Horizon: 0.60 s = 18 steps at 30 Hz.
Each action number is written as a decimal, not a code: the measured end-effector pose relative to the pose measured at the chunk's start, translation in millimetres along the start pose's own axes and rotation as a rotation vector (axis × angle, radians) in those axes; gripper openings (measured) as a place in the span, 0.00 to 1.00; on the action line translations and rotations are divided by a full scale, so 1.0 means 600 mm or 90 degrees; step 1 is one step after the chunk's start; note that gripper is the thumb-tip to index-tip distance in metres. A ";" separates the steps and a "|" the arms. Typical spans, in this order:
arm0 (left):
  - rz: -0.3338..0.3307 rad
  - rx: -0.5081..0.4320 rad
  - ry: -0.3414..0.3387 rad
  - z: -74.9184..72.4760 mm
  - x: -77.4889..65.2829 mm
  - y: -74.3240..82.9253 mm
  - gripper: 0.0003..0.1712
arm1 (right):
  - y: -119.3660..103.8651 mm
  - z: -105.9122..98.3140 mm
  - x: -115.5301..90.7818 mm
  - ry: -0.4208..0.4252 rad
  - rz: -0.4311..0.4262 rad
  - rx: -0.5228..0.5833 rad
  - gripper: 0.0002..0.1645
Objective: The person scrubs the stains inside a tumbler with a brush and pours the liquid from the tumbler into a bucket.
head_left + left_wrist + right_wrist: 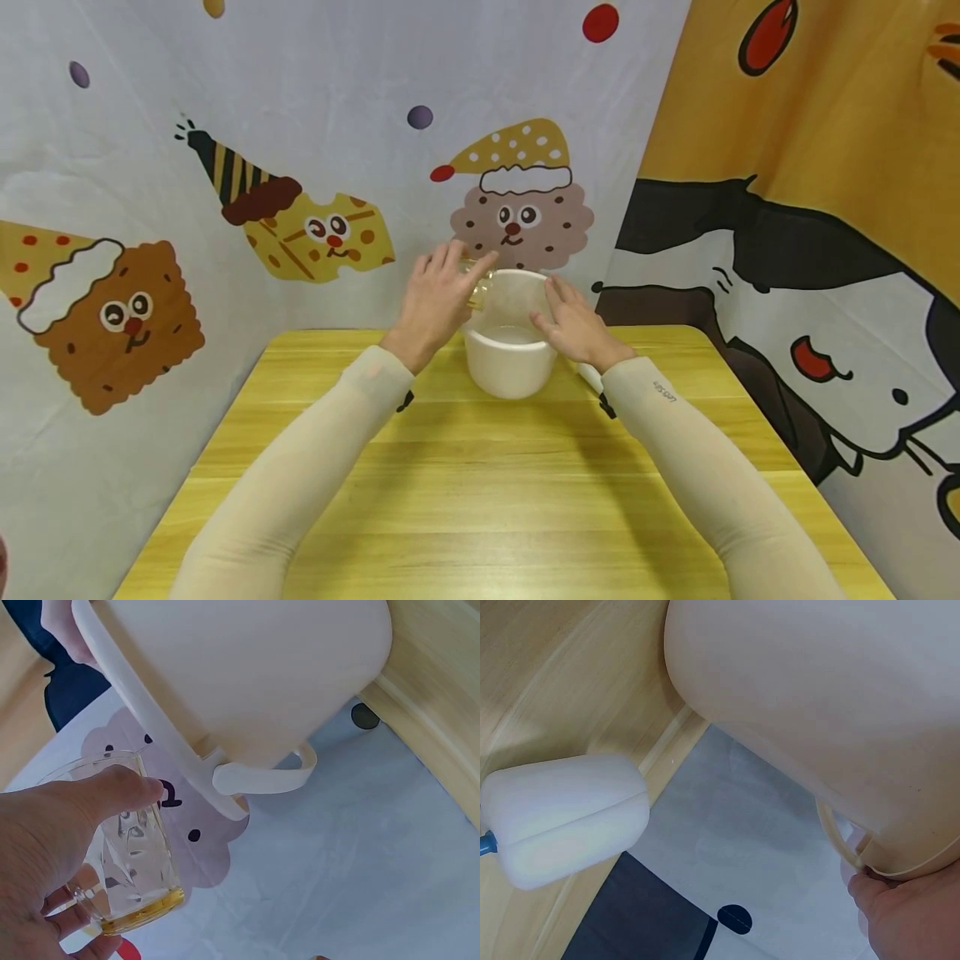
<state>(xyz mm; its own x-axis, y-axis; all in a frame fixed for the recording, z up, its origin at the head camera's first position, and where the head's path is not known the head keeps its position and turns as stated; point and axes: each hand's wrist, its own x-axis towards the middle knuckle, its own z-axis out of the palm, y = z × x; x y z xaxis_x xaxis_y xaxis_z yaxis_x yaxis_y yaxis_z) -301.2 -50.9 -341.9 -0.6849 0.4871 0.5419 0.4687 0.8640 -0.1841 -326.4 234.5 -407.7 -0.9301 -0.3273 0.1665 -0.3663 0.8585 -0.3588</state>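
A white bucket [510, 371] stands upright at the far part of the table, its inside pale and greyish. My left hand [437, 296] grips a clear faceted glass mug [131, 851] beside the bucket's left rim. The mug is tilted, its mouth toward the bucket, with an amber band at its base. In the left wrist view the thumb lies along the glass and the other fingers wrap behind it. My right hand [576, 325] holds the bucket's right rim, near a side handle [832, 832], with the thumb on the inner side.
A white cylinder [570, 817] with a blue stem lies on the wooden table [480, 500], right of the bucket. Behind the table hangs a cartoon-printed cloth [360, 75]; another printed cloth [825, 208] hangs on the right.
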 end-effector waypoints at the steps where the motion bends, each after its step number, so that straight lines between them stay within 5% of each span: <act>1: 0.006 0.008 0.000 0.000 0.000 0.001 0.55 | 0.000 0.000 0.000 -0.001 0.000 -0.001 0.54; 18: 0.064 0.078 0.010 0.004 -0.003 0.009 0.55 | 0.001 0.000 0.000 -0.006 0.002 -0.007 0.55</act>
<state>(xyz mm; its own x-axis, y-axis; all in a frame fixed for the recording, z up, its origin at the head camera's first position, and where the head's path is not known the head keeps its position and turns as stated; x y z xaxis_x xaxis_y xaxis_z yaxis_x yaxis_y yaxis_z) -298.6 -47.0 -346.0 -0.6285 0.5711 0.5281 0.4624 0.8202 -0.3367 -326.8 235.1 -407.7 -0.9314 -0.3286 0.1567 -0.3634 0.8638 -0.3489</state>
